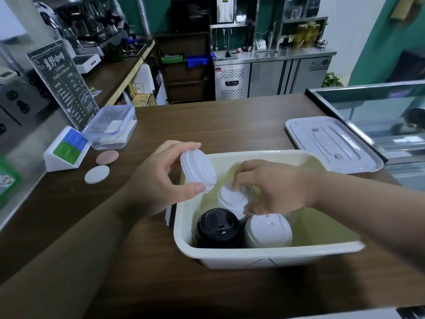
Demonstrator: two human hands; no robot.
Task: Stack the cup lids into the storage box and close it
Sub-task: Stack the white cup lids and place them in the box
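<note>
**Head view: lids being stacked in the box, cover not yet on**

The stacking step is judged to be in hand. A white lid (199, 170) is being pinched, tilted, between the thumb and fingertips of the left hand (165, 178), just above the far-left corner of the storage box (253, 256). Inside the box, the far white stack (231, 199) is being grasped at its top by the curled fingers of the right hand (276, 187). Whether a lid is being seated there or the stack merely steadied cannot be told. Against the near wall a black stack (219, 227) is standing, with a near white stack (268, 231) just beside it on the right. The box cover (331, 146) is lying on the counter (207, 125), to the far right of the box and apart from it.

For the next move, the pinched lid is judged to need levelling and centring over the far white stack. The right hand's fingers need clearing from the top before it is pressed home. Closing is being left for later, since the cover has yet to be fetched.
</note>
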